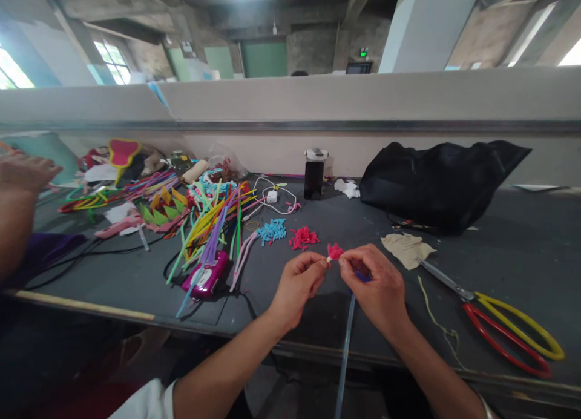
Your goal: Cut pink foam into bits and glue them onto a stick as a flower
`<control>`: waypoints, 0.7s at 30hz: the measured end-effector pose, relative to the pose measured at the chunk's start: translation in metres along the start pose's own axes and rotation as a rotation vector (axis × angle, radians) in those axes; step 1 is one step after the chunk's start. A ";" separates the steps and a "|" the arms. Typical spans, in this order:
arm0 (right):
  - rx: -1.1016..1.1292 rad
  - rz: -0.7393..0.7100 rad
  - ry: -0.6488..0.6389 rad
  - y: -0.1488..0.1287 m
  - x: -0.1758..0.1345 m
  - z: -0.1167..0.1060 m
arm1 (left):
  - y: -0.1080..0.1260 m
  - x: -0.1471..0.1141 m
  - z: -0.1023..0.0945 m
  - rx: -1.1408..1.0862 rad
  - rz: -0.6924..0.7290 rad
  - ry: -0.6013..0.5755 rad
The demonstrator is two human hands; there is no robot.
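Observation:
Over the table edge, my left hand [295,289] pinches the pale stem end of a small pinkish-red flower-like piece [334,250]. My right hand [379,286] is closed, its thumb and forefinger at the right side of that same piece. Under the right fingers a bit of something blue [363,277] shows, mostly hidden. From below the right hand a long bluish-grey strip [347,340] runs down past the table edge; whether the hand holds it, I cannot tell. Just beyond the hands lie a pile of short red pieces [304,238] and a pile of short blue pieces [271,231].
Large scissors [472,296] with red and yellow handles lie at right, by a beige cloth [407,250] and a black bag [436,186]. A phone [313,180] stands at the back. Coloured pipe cleaners [211,225] and a magenta box [206,275] are left. Another person's hand [27,171] is far left.

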State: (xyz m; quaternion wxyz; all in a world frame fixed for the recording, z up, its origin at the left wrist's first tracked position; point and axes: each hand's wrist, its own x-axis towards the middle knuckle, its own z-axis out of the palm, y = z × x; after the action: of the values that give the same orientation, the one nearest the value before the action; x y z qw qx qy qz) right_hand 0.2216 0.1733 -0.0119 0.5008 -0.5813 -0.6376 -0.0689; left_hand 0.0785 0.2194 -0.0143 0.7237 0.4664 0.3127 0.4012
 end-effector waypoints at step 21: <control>0.000 0.029 0.001 -0.004 0.000 -0.002 | 0.001 0.000 -0.001 0.067 -0.002 -0.003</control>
State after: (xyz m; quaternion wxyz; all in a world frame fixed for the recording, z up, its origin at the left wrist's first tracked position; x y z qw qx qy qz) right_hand 0.2196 0.1711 -0.0091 0.5022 -0.5904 -0.6288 -0.0621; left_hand 0.0773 0.2200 -0.0137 0.7085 0.4906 0.3252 0.3893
